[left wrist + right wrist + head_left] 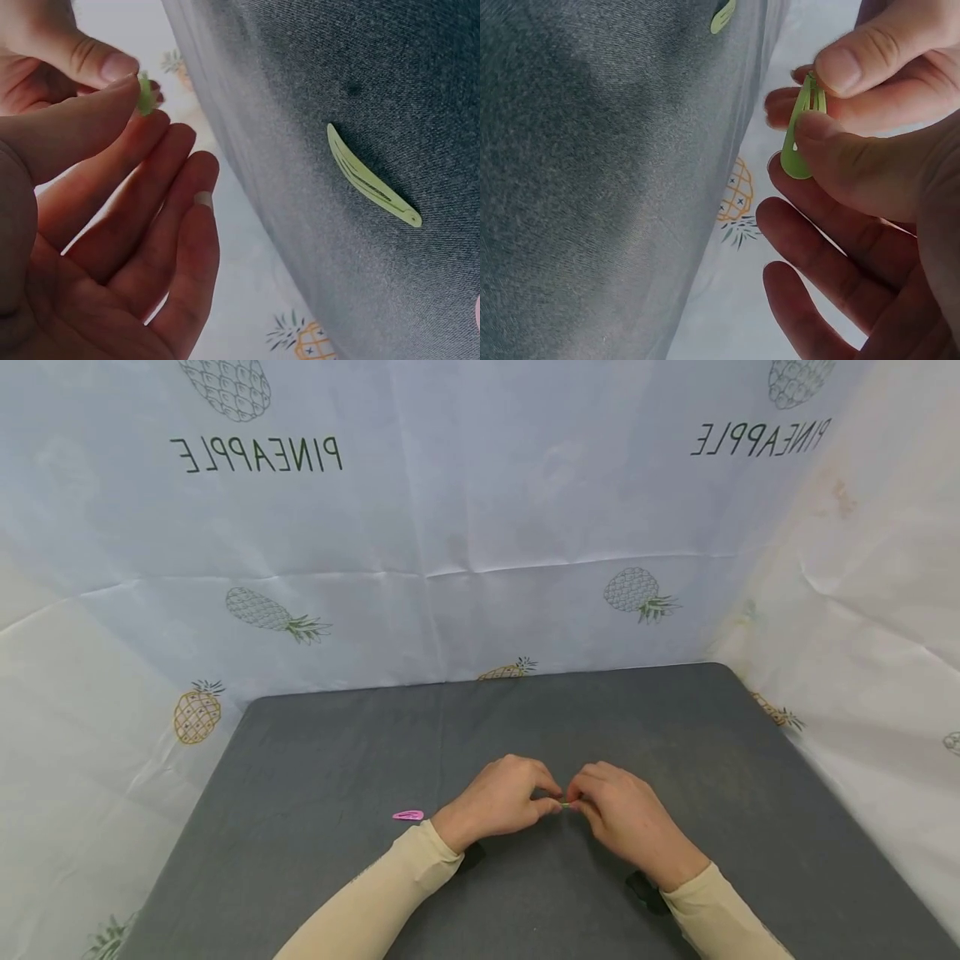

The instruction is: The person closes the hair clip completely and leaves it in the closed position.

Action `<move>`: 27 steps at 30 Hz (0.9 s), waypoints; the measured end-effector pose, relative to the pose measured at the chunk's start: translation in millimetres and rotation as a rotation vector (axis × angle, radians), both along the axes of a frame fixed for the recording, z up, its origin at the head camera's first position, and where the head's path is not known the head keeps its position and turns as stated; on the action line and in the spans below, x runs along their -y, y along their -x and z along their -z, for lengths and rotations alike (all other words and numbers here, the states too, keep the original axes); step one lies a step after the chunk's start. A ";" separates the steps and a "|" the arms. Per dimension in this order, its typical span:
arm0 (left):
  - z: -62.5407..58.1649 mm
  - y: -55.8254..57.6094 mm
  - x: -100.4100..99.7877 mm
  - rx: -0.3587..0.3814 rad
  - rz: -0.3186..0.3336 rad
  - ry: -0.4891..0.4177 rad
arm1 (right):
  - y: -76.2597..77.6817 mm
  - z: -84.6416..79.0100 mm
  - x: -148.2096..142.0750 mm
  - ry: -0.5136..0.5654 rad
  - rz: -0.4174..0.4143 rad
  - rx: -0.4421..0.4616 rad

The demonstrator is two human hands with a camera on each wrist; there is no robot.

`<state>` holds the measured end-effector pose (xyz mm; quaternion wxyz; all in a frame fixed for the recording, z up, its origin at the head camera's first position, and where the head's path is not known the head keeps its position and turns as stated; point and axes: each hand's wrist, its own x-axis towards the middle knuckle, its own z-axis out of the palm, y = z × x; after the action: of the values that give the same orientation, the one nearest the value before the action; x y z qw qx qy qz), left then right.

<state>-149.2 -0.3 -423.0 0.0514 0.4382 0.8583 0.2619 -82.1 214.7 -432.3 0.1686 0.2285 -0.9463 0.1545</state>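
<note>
Between my two hands is a green snap hair clip [796, 161], seen best in the right wrist view. My left hand [504, 797] pinches its narrow end between thumb and fingertip. The right hand [624, 814] pinches the wide, rounded end, its thumb lying across the clip's face and partly covering it. The other fingers of both hands are loosely bent. A second, yellow-green hair clip [373, 184] lies on the dark table in the left wrist view; the left hand hides it in the head view. Left of my left wrist lies a pink hair clip [408, 815].
The dark grey table [337, 752] has rounded far corners. A white cloth [450, 510] printed with pineapples hangs behind it and along both sides. A black strap piece [647, 893] shows under the right wrist.
</note>
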 end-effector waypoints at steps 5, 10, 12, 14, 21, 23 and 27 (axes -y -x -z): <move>-0.3 -0.7 2.5 0.011 -0.062 -0.022 | 8.1 6.0 -1.0 -0.003 0.006 0.034; 1.8 1.9 9.5 0.011 -0.140 -0.044 | 19.7 15.5 -2.0 -0.030 0.018 0.086; 2.7 2.3 12.8 0.018 -0.159 -0.053 | 23.5 19.2 -1.6 -0.046 0.021 0.108; 3.8 2.1 16.2 0.026 -0.174 -0.057 | 26.5 22.1 -1.1 -0.056 0.023 0.134; 5.5 -1.6 30.9 0.048 -0.221 -0.051 | 28.5 23.4 -4.7 -0.051 0.053 0.236; 5.4 -2.0 37.4 0.048 -0.234 -0.058 | 28.3 23.3 -7.0 -0.051 0.074 0.248; 4.2 -3.4 56.3 0.025 -0.274 -0.074 | 28.3 23.7 -12.1 -0.049 0.112 0.250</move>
<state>-145.8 -56.6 -427.2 0.0096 0.3152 0.8992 0.3033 -110.5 226.8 -456.0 0.0522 0.1586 -0.9746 0.1491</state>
